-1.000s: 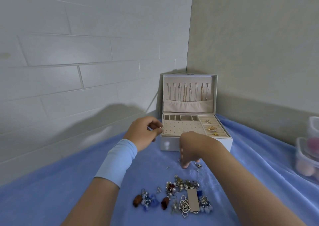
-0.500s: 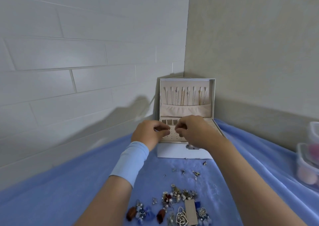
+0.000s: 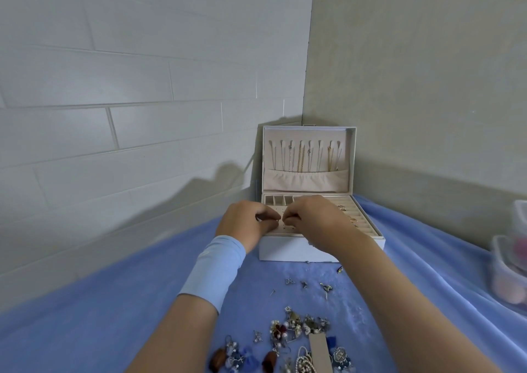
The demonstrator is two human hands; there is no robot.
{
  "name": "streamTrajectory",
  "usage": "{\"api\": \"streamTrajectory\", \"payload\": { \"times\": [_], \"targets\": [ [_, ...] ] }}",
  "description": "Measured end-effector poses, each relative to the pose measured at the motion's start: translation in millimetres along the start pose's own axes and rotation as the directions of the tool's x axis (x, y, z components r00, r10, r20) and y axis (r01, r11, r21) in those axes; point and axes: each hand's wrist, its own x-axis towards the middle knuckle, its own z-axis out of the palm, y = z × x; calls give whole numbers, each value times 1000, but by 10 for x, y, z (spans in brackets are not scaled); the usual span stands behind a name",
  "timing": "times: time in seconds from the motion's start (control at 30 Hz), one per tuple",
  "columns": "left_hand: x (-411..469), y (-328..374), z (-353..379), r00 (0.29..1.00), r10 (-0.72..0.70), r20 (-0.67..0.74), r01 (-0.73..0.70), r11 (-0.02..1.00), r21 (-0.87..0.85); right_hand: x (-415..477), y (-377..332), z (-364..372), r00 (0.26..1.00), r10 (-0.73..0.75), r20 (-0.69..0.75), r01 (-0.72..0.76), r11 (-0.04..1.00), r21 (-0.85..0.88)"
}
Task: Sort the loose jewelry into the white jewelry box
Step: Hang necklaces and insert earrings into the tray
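The white jewelry box [image 3: 288, 248] stands open in the corner, with necklaces hanging inside its upright lid [image 3: 306, 156]. My left hand [image 3: 245, 226] and right hand [image 3: 315, 220] meet over the perforated earring panel [image 3: 281, 228]. Their fingertips are pinched together, almost touching, round a tiny earring piece that is mostly hidden by the fingers. Gold rings [image 3: 353, 220] sit in the ring rolls on the box's right side. A pile of loose jewelry [image 3: 296, 338] lies on the blue cloth near me, and a few small earrings [image 3: 305, 284] are scattered between the pile and the box.
A blue cloth [image 3: 128, 301] covers the surface. Clear plastic containers [image 3: 510, 275] holding pink items stand at the right edge. A tiled wall runs along the left and a plain wall along the right, close behind the box.
My right hand lifted off the cloth by the small earrings and moved up to the box to meet my left hand over the earring panel. The left hand shifted slightly right.
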Motion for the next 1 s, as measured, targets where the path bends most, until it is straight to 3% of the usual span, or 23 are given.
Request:
{"api": "streamTrajectory", "payload": {
  "times": [0.33,0.67,0.83,0.93,1.0],
  "targets": [
    [6,-25,-27,999,-17,31,16,1000,25,-2,22,62,999,-52,-10,51,996,-78],
    [8,-14,-29,998,-7,63,12,998,-69,-6,85,123,993,90,-76,-68,965,254],
    [9,15,-36,999,16,46,-13,999,-48,-1,109,150,986,90,-143,-20,903,429],
    [12,79,-56,1000,0,19,4,977,-211,-22,61,135,976,15,-219,96,869,485],
    [10,104,-98,999,-48,6,47,944,-326,-36,37,112,967,41,-252,113,817,565]
  ]
}}
